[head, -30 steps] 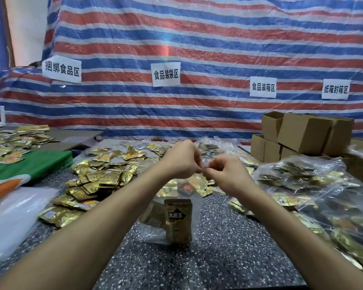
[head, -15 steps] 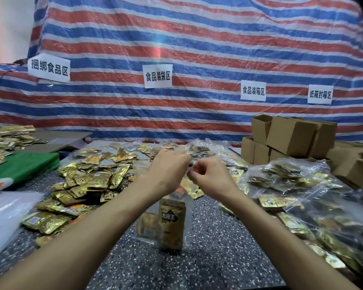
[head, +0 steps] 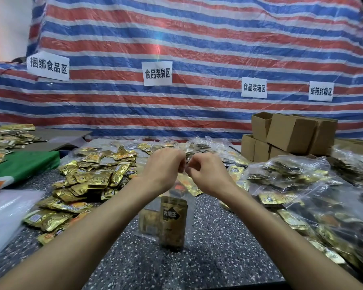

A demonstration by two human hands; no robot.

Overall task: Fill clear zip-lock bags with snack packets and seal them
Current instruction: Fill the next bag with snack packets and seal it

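Note:
A clear zip-lock bag hangs upright over the speckled table, its bottom near the surface. Inside it I see gold snack packets, one with a dark label facing me. My left hand and my right hand are raised side by side above it, fingers curled, each pinching the bag's top edge. The zip strip itself is hidden behind my knuckles. A heap of loose gold snack packets lies to the left of my left forearm.
Filled clear bags pile up on the right. Cardboard boxes stand at the back right. A green and orange sheet and a white plastic sheet lie on the left. A striped tarp with paper signs hangs behind.
My hands stay together at the bag's top, pinching along it with small shifts. The camera has turned slightly, so the scene sits a little lower and further left.

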